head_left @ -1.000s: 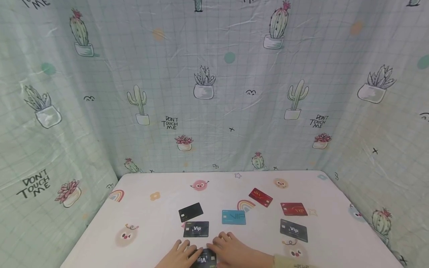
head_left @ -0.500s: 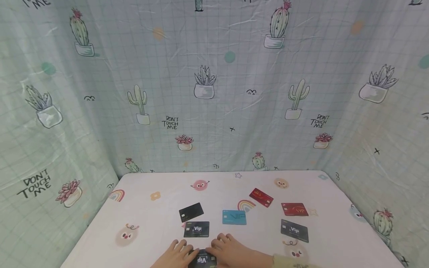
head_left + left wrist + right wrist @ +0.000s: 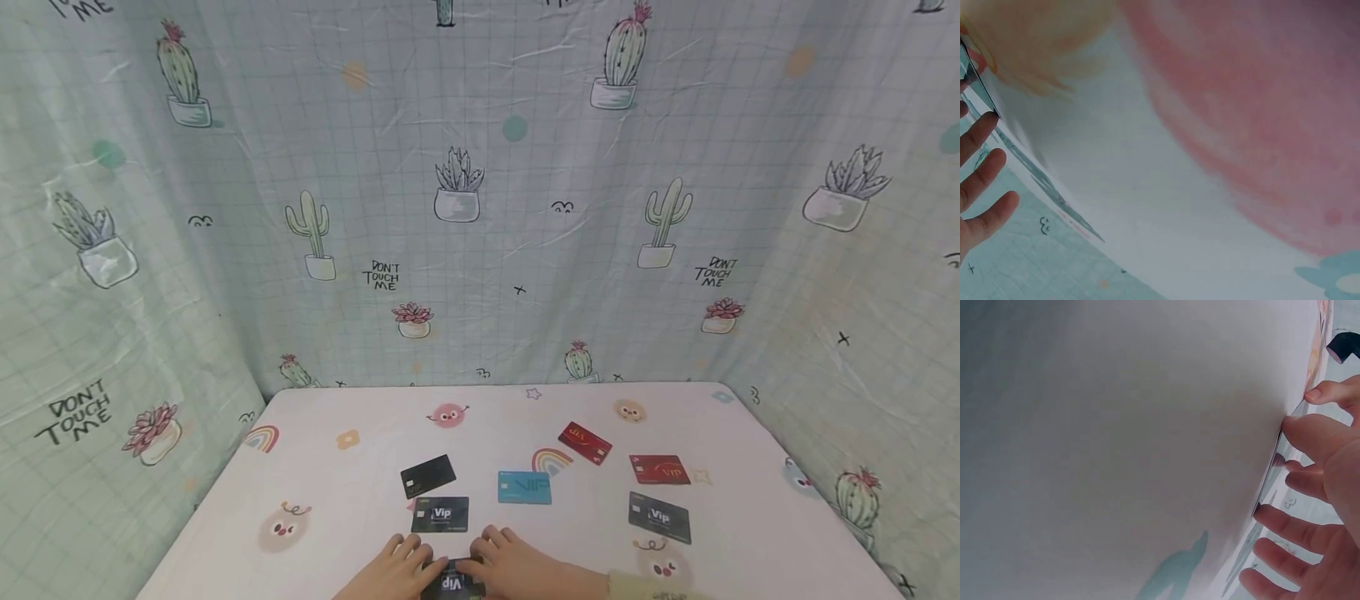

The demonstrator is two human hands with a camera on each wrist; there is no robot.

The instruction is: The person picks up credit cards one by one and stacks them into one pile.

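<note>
Two-handed, seems to pinch nearest dark card (image 3: pixel 452 587) with left hand (image 3: pixel 395 572) and right hand (image 3: pixel 525 570); may bend it by uneven pressing.

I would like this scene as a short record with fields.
Left hand: fingers hold the near Vip card
Right hand: fingers hold the same card
Its print: upside down in head view
Beyond it: dark Vip card, black card
Centre: blue VIP card
Right: grey Vip card, farther red card, nearer red card
Surface: pale printed table
</note>
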